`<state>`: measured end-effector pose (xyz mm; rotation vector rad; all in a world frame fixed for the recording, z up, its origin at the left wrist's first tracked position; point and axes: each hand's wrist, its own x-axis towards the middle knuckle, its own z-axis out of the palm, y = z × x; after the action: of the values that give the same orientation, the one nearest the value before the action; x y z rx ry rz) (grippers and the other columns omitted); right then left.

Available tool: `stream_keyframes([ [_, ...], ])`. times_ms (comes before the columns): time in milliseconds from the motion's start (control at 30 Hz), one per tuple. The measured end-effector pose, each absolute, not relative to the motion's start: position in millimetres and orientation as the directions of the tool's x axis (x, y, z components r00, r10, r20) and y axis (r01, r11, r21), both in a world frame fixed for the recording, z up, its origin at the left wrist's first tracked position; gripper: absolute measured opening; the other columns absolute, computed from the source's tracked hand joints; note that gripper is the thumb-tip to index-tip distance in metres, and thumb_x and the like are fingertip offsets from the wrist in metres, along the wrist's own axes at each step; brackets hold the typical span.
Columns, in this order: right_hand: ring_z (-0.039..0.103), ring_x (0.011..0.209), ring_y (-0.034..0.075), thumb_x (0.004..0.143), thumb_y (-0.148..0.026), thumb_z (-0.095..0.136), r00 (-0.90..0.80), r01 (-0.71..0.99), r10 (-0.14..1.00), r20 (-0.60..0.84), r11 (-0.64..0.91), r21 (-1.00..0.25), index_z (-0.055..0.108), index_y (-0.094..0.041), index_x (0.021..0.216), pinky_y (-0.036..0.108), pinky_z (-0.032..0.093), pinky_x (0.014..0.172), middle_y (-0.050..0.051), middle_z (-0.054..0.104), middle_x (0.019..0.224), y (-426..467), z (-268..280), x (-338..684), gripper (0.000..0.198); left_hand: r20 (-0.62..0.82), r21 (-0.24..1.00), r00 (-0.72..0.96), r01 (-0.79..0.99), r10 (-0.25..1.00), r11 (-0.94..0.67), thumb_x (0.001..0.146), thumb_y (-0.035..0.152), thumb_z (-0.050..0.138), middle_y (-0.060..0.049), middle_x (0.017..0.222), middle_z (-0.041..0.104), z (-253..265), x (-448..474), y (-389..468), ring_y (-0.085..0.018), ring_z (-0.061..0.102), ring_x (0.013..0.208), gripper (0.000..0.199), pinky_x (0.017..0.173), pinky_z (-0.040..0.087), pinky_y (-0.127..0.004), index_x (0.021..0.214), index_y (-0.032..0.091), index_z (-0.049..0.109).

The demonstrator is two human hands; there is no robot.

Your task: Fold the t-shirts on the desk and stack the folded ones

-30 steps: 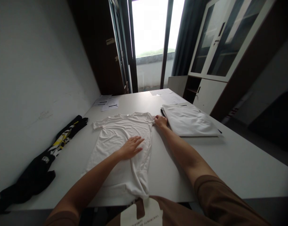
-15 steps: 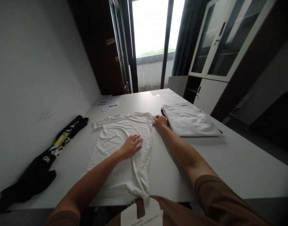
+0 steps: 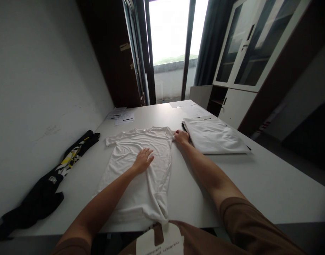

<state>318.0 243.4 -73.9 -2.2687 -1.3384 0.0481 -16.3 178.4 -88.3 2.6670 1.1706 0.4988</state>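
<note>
In the head view, a white T-shirt (image 3: 157, 170) is laid out on the desk (image 3: 244, 184), directly in front of the wearer, with its collar (image 3: 144, 129) pointed away and its lower end set by the near edge. The left hand (image 3: 143, 161) is spread over the front of the shirt, its fingers loose and nothing grasped; compared with half a second ago, it is shifted a little to the left and slightly farther forward, so that more fabric on the right is uncovered. The right hand (image 3: 181, 136) is kept where it was, its fingers curled at the end of the right sleeve (image 3: 170, 134), which appears to be pinched. By this, it is judged, the shirt is anchored at one side while its front is smoothed by the left palm. Creases are still seen across the chest, and a long fold is left below the left hand, so the flattening is judged incomplete. The folded white cloth (image 3: 215, 136) near the right hand is left undisturbed.
</note>
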Motion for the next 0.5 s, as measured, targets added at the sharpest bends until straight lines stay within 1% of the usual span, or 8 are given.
stream_keyframes([
  [100, 0.068, 0.111, 0.025, 0.097, -0.033, 0.054, 0.516, 0.813, 0.829, 0.217, -0.393, -0.43, 0.08, -0.024, 0.113, 0.033, 0.042, 0.101, 0.011, 0.078, 0.109, 243.2, -73.5, 317.8, 0.031, 0.236, 0.3, 0.588, 0.713, 0.774, -0.634, 0.104, 0.04, 0.047, -0.012, 0.153, 0.054, -92.7, -22.2, 190.6, -0.028, 0.043, 0.147, 0.043, 0.123, 0.031, -0.053, 0.142, 0.023, 0.058],
  [233, 0.067, 0.111, 0.025, 0.097, -0.033, 0.055, 0.512, 0.813, 0.832, 0.213, -0.39, -0.432, 0.079, -0.024, 0.114, 0.033, 0.041, 0.102, 0.011, 0.078, 0.11, 243.2, -73.4, 317.8, 0.031, 0.231, 0.244, 0.532, 0.779, 0.815, -0.578, 0.099, 0.04, 0.055, -0.012, 0.155, 0.051, -94.7, -31.2, 198.6, -0.032, 0.037, 0.15, 0.045, 0.123, 0.029, -0.055, 0.14, 0.022, 0.06],
  [400, 0.067, 0.112, 0.025, 0.098, -0.034, 0.054, 0.51, 0.812, 0.834, 0.209, -0.387, -0.436, 0.079, -0.025, 0.113, 0.033, 0.041, 0.102, 0.011, 0.078, 0.11, 242.6, -72.4, 317.6, 0.031, 0.228, 0.248, 0.492, 0.805, 0.84, -0.539, 0.1, 0.038, 0.054, -0.012, 0.156, 0.05, -95.3, -39.1, 206.9, -0.032, 0.038, 0.149, 0.043, 0.123, 0.028, -0.056, 0.14, 0.024, 0.059],
  [500, 0.067, 0.112, 0.025, 0.098, -0.034, 0.054, 0.513, 0.811, 0.833, 0.209, -0.389, -0.437, 0.08, -0.025, 0.113, 0.033, 0.041, 0.102, 0.011, 0.078, 0.109, 242.7, -72.6, 317.9, 0.031, 0.227, 0.244, 0.492, 0.807, 0.84, -0.538, 0.101, 0.038, 0.053, -0.013, 0.156, 0.05, -94.8, -41.3, 210.3, -0.03, 0.041, 0.148, 0.043, 0.123, 0.029, -0.054, 0.141, 0.023, 0.059],
])
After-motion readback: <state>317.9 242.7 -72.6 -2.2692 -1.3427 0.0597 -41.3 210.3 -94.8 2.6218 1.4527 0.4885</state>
